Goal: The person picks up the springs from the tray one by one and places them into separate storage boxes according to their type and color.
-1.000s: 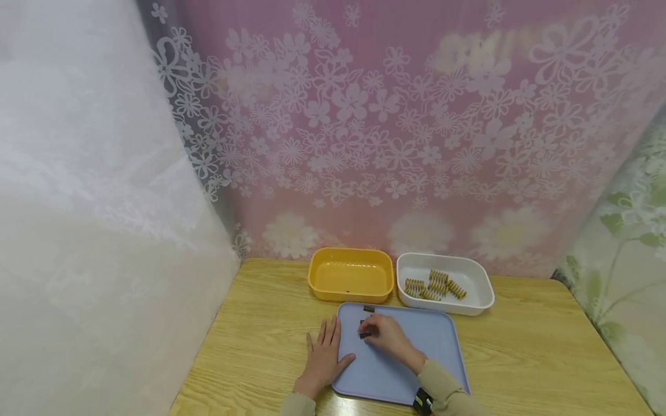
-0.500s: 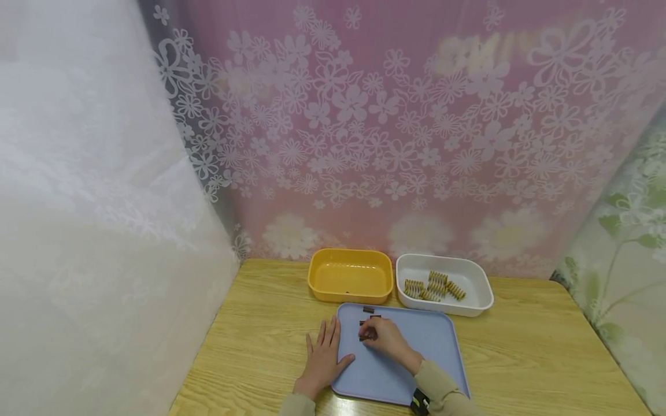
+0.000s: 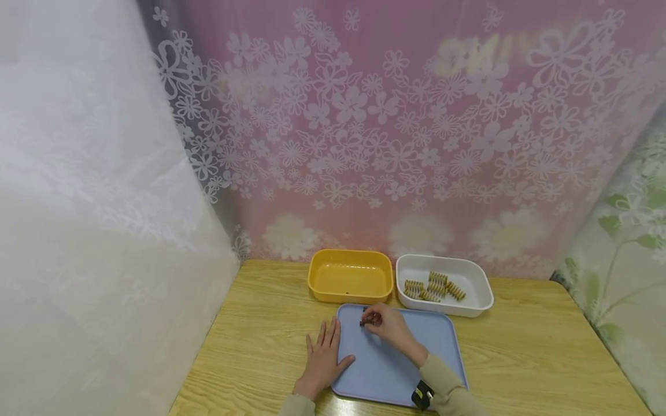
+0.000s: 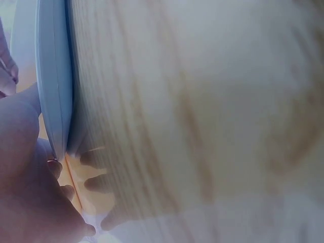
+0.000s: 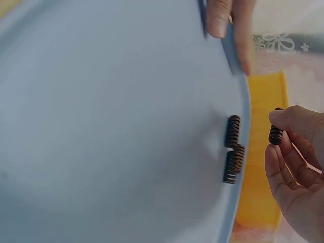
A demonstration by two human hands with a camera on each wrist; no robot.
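Note:
My right hand (image 3: 391,328) pinches a small dark coil spring (image 5: 276,132) between thumb and fingers, above the far left part of the blue tray (image 3: 400,370). In the right wrist view, more dark springs lie close together by the tray rim: one spring (image 5: 233,130) apart at one end, and a second spring (image 5: 239,158) against a third spring (image 5: 230,171). From the head view the right hand mostly hides them. My left hand (image 3: 321,359) rests flat at the tray's left edge, fingers straight, thumb over the rim; it holds nothing.
Behind the tray stands a yellow bin (image 3: 351,296). To its right, a white bin (image 3: 476,283) contains several larger yellowish springs (image 3: 437,283). All stand on a wooden table (image 3: 250,335), with a pink floral curtain (image 3: 374,144) at the back.
The right hand has picked up a dark spring from the tray and moved away from me, toward the tray's far edge. My left hand stays in place.

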